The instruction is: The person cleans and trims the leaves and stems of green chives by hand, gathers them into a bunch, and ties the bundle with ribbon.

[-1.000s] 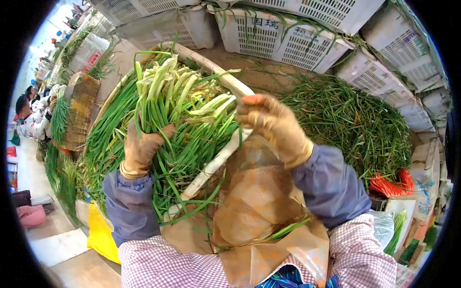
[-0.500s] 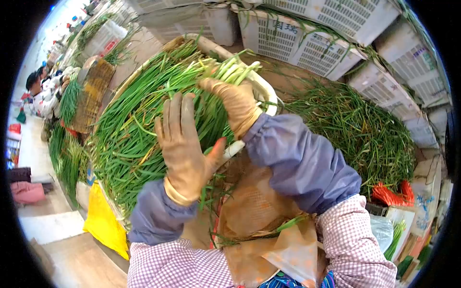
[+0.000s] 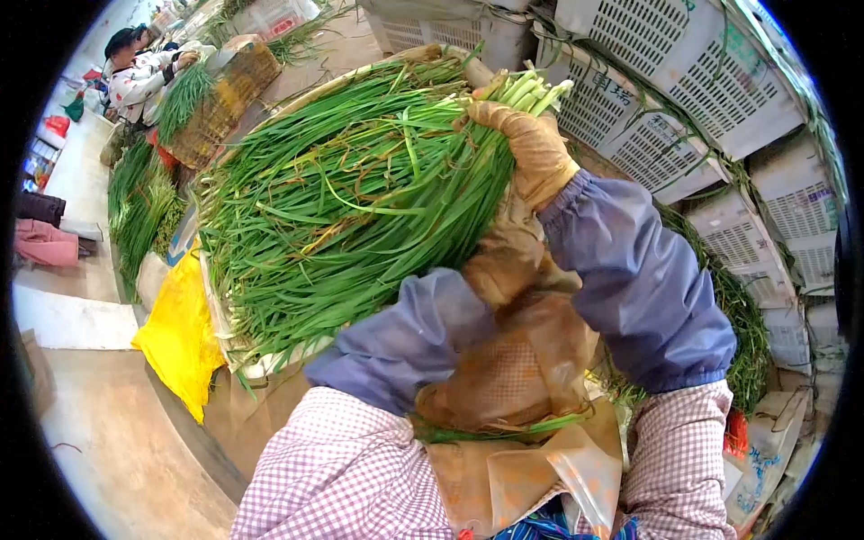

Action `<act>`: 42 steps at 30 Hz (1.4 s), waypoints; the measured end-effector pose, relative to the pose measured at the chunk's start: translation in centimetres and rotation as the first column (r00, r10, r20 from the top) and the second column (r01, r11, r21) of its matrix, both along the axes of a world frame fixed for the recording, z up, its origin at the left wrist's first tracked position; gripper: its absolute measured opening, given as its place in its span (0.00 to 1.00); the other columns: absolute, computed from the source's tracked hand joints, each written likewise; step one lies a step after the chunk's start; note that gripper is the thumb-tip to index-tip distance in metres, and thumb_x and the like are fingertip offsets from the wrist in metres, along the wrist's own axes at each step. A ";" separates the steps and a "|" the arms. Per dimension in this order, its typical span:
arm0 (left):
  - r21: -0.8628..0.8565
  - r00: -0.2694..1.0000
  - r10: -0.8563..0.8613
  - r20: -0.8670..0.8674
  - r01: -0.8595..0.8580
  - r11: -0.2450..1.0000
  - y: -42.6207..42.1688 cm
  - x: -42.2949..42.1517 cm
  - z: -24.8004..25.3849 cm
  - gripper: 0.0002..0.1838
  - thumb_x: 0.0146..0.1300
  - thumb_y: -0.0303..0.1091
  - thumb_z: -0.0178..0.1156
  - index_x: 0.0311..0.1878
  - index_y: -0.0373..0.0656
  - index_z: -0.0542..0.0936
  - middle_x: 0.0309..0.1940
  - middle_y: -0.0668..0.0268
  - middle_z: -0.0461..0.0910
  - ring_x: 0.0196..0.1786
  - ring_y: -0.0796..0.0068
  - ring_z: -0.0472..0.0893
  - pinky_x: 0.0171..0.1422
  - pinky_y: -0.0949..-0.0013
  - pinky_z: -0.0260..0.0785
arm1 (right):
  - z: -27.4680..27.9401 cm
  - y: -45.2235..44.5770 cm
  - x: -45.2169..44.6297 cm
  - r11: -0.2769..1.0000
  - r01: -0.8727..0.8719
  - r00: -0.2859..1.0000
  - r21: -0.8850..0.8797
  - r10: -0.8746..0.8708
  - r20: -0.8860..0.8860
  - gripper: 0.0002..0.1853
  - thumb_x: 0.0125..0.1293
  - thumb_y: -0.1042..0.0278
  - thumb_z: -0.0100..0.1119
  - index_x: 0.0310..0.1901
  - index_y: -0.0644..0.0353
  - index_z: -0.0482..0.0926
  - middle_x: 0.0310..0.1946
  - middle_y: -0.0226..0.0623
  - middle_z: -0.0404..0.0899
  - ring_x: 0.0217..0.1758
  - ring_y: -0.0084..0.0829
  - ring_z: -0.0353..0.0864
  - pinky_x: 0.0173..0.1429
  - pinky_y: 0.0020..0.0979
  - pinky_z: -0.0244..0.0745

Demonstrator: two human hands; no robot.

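My gloved right hand [image 3: 526, 148] is closed around a bunch of long flat green leaves with pale stem ends, which look like garlic chives [image 3: 531, 93]. The pale ends stick out beyond its fingers, at the far right of the basin. Below it, my gloved left hand [image 3: 502, 256] is at the near right edge of the greens, partly under the leaves and blurred; its fingers are hidden. A large heap of the same greens [image 3: 333, 198] fills the pale-rimmed basin [image 3: 270, 362] before me.
White slatted crates [image 3: 621, 117] are stacked along the right. Loose leaves [image 3: 742, 346] pile up on the floor beside them. A yellow sheet [image 3: 184, 333] hangs at the basin's left. At upper left, another person [image 3: 135, 85] is beside a brown crate [image 3: 225, 103] and more greens.
My left hand has gone from open above the heap to low at its right edge. My right hand has moved right and away, its pale stem ends now outward. The view has shifted.
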State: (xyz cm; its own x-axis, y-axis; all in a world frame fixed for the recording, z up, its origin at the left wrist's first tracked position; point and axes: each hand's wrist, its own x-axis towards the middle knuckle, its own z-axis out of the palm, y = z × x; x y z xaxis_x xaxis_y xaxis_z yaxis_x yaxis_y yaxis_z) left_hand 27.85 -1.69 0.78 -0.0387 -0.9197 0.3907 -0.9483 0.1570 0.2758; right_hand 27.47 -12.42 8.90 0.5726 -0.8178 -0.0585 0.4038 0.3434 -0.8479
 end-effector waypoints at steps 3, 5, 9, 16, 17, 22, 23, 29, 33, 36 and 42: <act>0.069 0.991 -0.014 -0.130 0.024 0.997 -0.5 1.4 0.6 0.24 0.54 0.36 0.56 0.54 0.35 0.70 0.50 0.49 0.72 0.57 0.55 0.70 0.62 0.60 0.59 | 3.4 2.7 -2.3 0.930 0.090 0.994 -0.356 -0.060 0.095 0.15 0.56 0.70 0.62 0.45 0.60 0.73 0.34 0.36 0.78 0.35 0.30 0.80 0.42 0.32 0.78; 0.107 0.974 -0.005 -0.226 0.030 0.994 -0.9 2.4 0.4 0.24 0.55 0.36 0.56 0.55 0.35 0.70 0.52 0.50 0.72 0.58 0.55 0.69 0.64 0.59 0.58 | 6.6 3.2 -6.3 0.927 0.081 0.980 -0.367 -0.006 0.200 0.18 0.57 0.65 0.61 0.48 0.58 0.71 0.36 0.38 0.78 0.41 0.33 0.79 0.47 0.35 0.76; 0.181 0.847 0.026 -0.531 0.084 0.980 -1.9 5.4 -0.7 0.25 0.58 0.38 0.56 0.56 0.35 0.70 0.54 0.51 0.71 0.60 0.56 0.68 0.67 0.58 0.55 | 12.8 2.1 -19.6 0.846 0.120 0.965 -0.520 0.023 0.261 0.22 0.62 0.62 0.54 0.55 0.62 0.67 0.43 0.45 0.77 0.50 0.41 0.77 0.56 0.41 0.72; 0.265 -0.243 0.367 -0.898 0.366 0.892 -3.3 11.6 0.3 0.28 0.61 0.28 0.55 0.64 0.38 0.62 0.60 0.51 0.67 0.64 0.59 0.66 0.68 0.63 0.59 | 10.5 -1.2 -42.4 0.485 0.600 0.607 -0.637 -0.794 -0.033 0.14 0.58 0.74 0.61 0.46 0.60 0.75 0.37 0.38 0.81 0.43 0.28 0.81 0.50 0.34 0.78; 0.302 -0.238 0.405 -0.883 0.371 0.878 -3.1 12.8 0.8 0.27 0.60 0.28 0.56 0.63 0.37 0.63 0.60 0.51 0.67 0.61 0.56 0.69 0.62 0.59 0.66 | 10.4 0.4 -42.7 0.517 0.609 0.723 -0.602 -0.675 0.151 0.12 0.56 0.73 0.63 0.43 0.60 0.77 0.37 0.37 0.81 0.38 0.26 0.81 0.43 0.28 0.80; 0.321 0.015 0.335 -0.942 0.325 0.889 -5.9 15.3 8.7 0.19 0.62 0.37 0.56 0.52 0.36 0.73 0.43 0.58 0.77 0.46 0.56 0.79 0.38 0.63 0.81 | 10.3 1.8 -45.2 -0.134 0.460 0.233 -0.878 -0.935 0.266 0.09 0.55 0.77 0.63 0.40 0.61 0.79 0.35 0.36 0.79 0.36 0.26 0.79 0.43 0.31 0.79; 0.239 0.098 0.218 -0.971 0.427 0.872 -6.0 13.2 12.5 0.22 0.59 0.42 0.59 0.52 0.39 0.73 0.43 0.61 0.77 0.46 0.62 0.79 0.40 0.64 0.80 | 11.4 2.7 -44.9 0.035 0.551 0.377 -0.834 -0.902 0.211 0.10 0.57 0.73 0.62 0.41 0.60 0.78 0.36 0.37 0.80 0.36 0.28 0.79 0.45 0.33 0.79; -0.103 0.460 -0.826 -0.326 0.851 0.515 -3.3 -8.2 30.2 0.36 0.61 0.56 0.51 0.65 0.38 0.63 0.58 0.56 0.70 0.61 0.65 0.70 0.66 0.61 0.59 | 15.3 10.5 -33.5 0.514 0.739 0.667 -0.435 -0.466 0.582 0.13 0.59 0.70 0.56 0.46 0.57 0.70 0.28 0.40 0.76 0.33 0.35 0.80 0.45 0.41 0.80; 0.411 0.337 -0.553 -0.762 0.911 -0.012 -3.1 -14.3 26.7 0.40 0.57 0.57 0.58 0.64 0.37 0.63 0.58 0.58 0.71 0.57 0.66 0.73 0.62 0.63 0.65 | 10.4 10.5 -34.3 0.806 0.501 0.657 -0.315 -0.117 0.745 0.17 0.57 0.62 0.61 0.46 0.61 0.75 0.37 0.41 0.80 0.41 0.38 0.80 0.52 0.42 0.77; 0.450 0.432 -0.144 -0.890 0.883 -0.135 -1.3 -13.4 17.2 0.40 0.56 0.56 0.60 0.64 0.37 0.64 0.57 0.58 0.72 0.56 0.67 0.74 0.61 0.63 0.66 | 2.6 11.2 -35.7 0.856 0.505 0.649 -0.112 -0.291 0.703 0.29 0.58 0.55 0.57 0.58 0.62 0.66 0.42 0.46 0.78 0.45 0.45 0.79 0.52 0.43 0.77; 0.263 0.219 0.734 -0.644 0.963 -0.056 6.6 -13.1 2.0 0.40 0.54 0.55 0.63 0.63 0.38 0.65 0.56 0.59 0.73 0.54 0.68 0.75 0.59 0.64 0.69 | -15.2 15.2 -37.7 0.751 0.402 0.638 0.524 -0.640 0.428 0.26 0.57 0.47 0.61 0.48 0.62 0.73 0.45 0.46 0.76 0.49 0.46 0.78 0.52 0.47 0.78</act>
State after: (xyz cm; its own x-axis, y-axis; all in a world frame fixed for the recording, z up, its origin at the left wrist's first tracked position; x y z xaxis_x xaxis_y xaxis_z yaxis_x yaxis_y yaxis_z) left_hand 14.75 4.93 2.81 -0.8332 -0.2411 -0.4977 -0.0128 -0.8913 0.4533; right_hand -10.23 2.80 -6.35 0.0750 -0.9711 -0.2266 0.9528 0.1368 -0.2711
